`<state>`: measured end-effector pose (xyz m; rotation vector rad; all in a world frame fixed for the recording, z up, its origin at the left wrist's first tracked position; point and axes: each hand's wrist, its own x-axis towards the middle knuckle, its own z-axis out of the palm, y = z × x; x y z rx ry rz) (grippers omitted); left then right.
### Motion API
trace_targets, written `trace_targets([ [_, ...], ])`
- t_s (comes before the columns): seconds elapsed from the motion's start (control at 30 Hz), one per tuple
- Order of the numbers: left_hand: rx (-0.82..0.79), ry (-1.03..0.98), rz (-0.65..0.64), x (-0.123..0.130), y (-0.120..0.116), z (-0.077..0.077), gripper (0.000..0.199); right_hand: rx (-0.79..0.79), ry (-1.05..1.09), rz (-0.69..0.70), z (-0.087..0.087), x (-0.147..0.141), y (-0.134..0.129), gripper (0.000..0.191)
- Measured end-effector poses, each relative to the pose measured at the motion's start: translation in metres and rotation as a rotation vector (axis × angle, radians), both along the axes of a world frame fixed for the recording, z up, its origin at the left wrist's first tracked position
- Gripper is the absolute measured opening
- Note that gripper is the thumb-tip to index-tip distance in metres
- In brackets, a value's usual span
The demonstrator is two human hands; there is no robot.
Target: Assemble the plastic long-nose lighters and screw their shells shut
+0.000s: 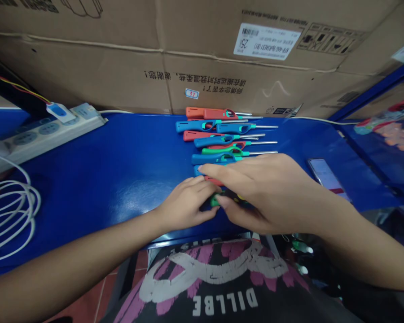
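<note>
My left hand point(188, 202) is closed, thumb and fingers pinching the green end of a lighter point(214, 200) just above the table's near edge. From the other side my right hand point(265, 190) closes over the same lighter, covering most of it. Between the hands a dark patch with yellow spots shows; I cannot tell what it is. Beyond them lie several long-nosed lighters in a stacked row, among them a blue lighter point(207, 159), a green lighter point(218, 151) and an orange lighter point(194, 112). Their metal tips point right.
A large cardboard box point(121, 80) walls off the back of the blue table point(121, 179). On the left are a power strip point(37, 134) and a coiled white cable point(30, 197). A phone point(326, 175) lies at right, near a blue metal post point(377, 89).
</note>
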<state>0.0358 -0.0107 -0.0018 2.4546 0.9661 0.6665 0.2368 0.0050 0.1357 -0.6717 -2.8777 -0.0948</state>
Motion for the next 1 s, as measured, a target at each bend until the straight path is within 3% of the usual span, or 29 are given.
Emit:
trace_targets([
  [0.13,0.002,0.002,0.005,0.0,0.0,0.001,0.028,-0.097,-0.054,-0.019,0.004,0.002,-0.001,0.031],
  [0.2,0.003,-0.009,0.005,0.0,0.0,0.002,0.03,-0.151,-0.059,-0.016,0.008,0.002,-0.002,0.039],
  [0.37,0.028,-0.014,0.01,0.0,0.0,0.001,0.029,-0.08,-0.13,-0.063,0.012,0.001,-0.003,0.034],
  [0.5,0.037,-0.003,-0.002,0.0,0.0,0.002,0.022,-0.048,-0.06,-0.045,0.005,-0.001,0.0,0.042],
  [0.6,0.044,-0.017,0.009,0.0,0.0,0.003,0.021,0.039,-0.058,-0.064,0.0,0.0,0.002,0.037],
  [0.73,0.069,-0.024,-0.002,0.001,0.0,0.002,0.023,-0.037,-0.044,-0.022,0.001,0.0,0.002,0.044],
  [0.9,0.081,-0.026,0.013,0.001,0.0,0.001,0.026,-0.037,-0.086,-0.057,0.008,-0.001,-0.002,0.035],
  [1.0,0.079,-0.002,0.001,0.001,0.0,0.003,0.023,-0.052,-0.077,-0.086,0.011,0.0,-0.004,0.04],
])
